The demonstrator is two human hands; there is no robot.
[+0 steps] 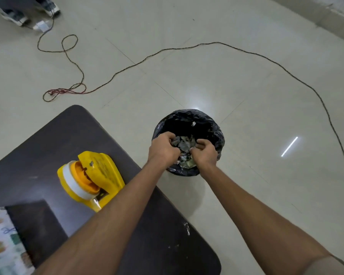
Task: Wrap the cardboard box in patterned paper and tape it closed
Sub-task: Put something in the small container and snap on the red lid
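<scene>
pale glossy floor tiles (226,76) mirror a strip light; dark table (38,147) at left, thin cable (216,43) trailing across.

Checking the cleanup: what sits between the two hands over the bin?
In the head view, crumpled greyish paper scraps, gripped by the left hand and right hand over the round black-bagged bin.

Dark table (48,145): yellow tape dispenser (93,175), patterned paper (2,241). Tiled floor (226,76): lined bin (216,132), cable (207,43), perhaps shoes (14,17).
</scene>
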